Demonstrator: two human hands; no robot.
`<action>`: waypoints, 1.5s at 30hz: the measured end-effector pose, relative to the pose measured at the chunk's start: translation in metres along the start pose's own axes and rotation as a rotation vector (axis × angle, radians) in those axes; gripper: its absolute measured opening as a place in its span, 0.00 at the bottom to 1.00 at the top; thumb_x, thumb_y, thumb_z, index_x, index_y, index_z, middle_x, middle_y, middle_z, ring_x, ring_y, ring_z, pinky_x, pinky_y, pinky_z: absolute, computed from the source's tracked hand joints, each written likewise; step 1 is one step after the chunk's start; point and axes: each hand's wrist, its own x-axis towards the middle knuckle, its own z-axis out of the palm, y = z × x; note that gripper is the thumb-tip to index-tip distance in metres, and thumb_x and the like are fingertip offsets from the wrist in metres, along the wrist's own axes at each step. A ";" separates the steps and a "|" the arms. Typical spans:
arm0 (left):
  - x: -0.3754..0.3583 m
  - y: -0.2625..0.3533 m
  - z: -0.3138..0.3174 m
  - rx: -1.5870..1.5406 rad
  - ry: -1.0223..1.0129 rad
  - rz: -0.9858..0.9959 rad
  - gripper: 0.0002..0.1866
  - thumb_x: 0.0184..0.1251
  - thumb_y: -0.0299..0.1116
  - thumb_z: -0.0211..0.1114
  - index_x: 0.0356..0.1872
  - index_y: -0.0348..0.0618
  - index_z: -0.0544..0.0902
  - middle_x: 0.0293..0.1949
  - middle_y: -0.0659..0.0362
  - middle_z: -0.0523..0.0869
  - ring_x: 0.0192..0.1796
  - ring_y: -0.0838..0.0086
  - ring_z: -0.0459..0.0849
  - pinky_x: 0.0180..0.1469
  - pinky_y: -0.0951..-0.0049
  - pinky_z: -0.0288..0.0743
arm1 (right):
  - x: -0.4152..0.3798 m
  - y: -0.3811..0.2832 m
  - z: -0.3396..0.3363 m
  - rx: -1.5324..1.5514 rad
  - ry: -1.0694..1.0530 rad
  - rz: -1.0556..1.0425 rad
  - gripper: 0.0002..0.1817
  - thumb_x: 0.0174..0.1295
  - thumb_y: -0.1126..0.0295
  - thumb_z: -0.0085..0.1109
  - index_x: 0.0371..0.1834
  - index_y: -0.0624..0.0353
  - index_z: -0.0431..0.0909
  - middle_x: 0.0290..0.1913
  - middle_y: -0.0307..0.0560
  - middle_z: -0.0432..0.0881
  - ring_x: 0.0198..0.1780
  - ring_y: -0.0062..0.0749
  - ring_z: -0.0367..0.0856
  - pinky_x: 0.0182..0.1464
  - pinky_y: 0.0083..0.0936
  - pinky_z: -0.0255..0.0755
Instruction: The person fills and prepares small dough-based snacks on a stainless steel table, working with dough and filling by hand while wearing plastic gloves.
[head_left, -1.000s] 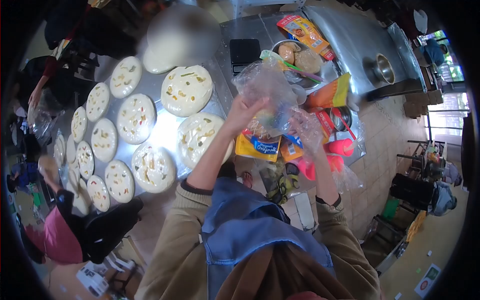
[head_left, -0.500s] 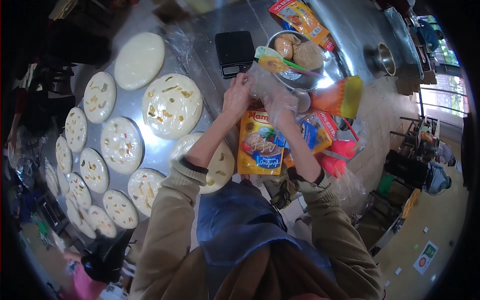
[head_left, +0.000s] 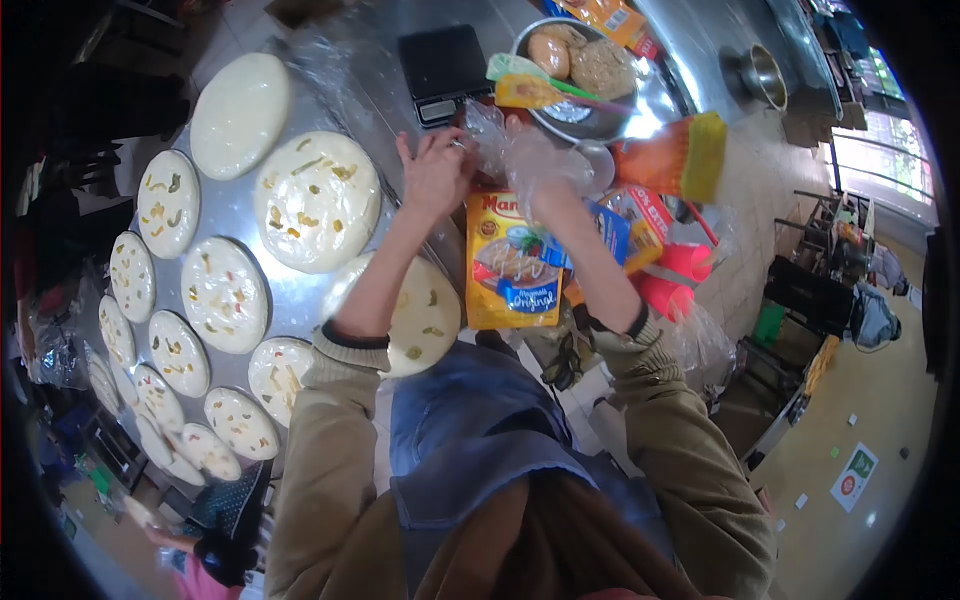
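Note:
My left hand point(head_left: 438, 172), bare with a ring, is above the table just below the black digital scale point(head_left: 445, 72). Its fingers are apart, and their tips are beside a loose piece of clear plastic point(head_left: 485, 135). Clear plastic like a thin glove or bag covers my right hand point(head_left: 540, 172); its fingers are blurred and partly hidden. Under and beside that hand lie a yellow mayonnaise pouch point(head_left: 515, 265) and a blue packet point(head_left: 610, 232). A clear round cup or lid point(head_left: 597, 165) is beside my right hand.
Round flat doughs point(head_left: 318, 200) with coloured toppings cover the metal table at left; one point(head_left: 240, 115) is plain. A metal bowl point(head_left: 520, 40) holds wrapped balls and spatulas point(head_left: 530, 92). An orange-yellow pouch point(head_left: 670, 158) and pink cups point(head_left: 685, 262) are at right. Another person point(head_left: 205, 565) is lower left.
My left hand has moved left, away from my right hand, and its fingers have spread. The plastic over my right hand has shifted. The whole view has moved slightly.

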 end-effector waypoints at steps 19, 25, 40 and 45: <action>-0.249 0.139 -0.016 -0.850 -0.660 -0.252 0.12 0.68 0.34 0.51 0.43 0.39 0.79 0.35 0.55 0.85 0.41 0.69 0.84 0.45 0.69 0.75 | -0.308 0.057 0.066 0.199 0.095 -0.113 0.16 0.58 0.65 0.54 0.50 0.55 0.76 0.52 0.51 0.76 0.52 0.48 0.75 0.52 0.35 0.70; -0.320 0.168 0.057 -0.807 -0.529 -0.383 0.17 0.66 0.40 0.54 0.46 0.36 0.78 0.35 0.53 0.85 0.41 0.65 0.84 0.47 0.68 0.74 | -0.312 0.069 0.081 0.381 0.054 -0.059 0.10 0.56 0.68 0.54 0.40 0.57 0.78 0.42 0.51 0.76 0.45 0.47 0.77 0.47 0.39 0.71; -0.322 0.228 -0.014 -1.348 0.089 -0.277 0.09 0.67 0.34 0.59 0.43 0.41 0.74 0.35 0.64 0.79 0.35 0.87 0.73 0.38 0.86 0.68 | -0.391 0.053 -0.034 0.724 0.069 -0.165 0.14 0.58 0.61 0.55 0.34 0.64 0.79 0.33 0.55 0.77 0.38 0.48 0.76 0.40 0.37 0.68; -0.322 0.243 -0.009 -1.354 0.098 -0.358 0.07 0.66 0.33 0.60 0.38 0.39 0.76 0.32 0.65 0.80 0.34 0.87 0.75 0.37 0.85 0.69 | -0.390 0.058 0.014 0.785 0.115 -0.150 0.13 0.57 0.65 0.57 0.40 0.63 0.79 0.31 0.52 0.79 0.36 0.40 0.78 0.39 0.33 0.70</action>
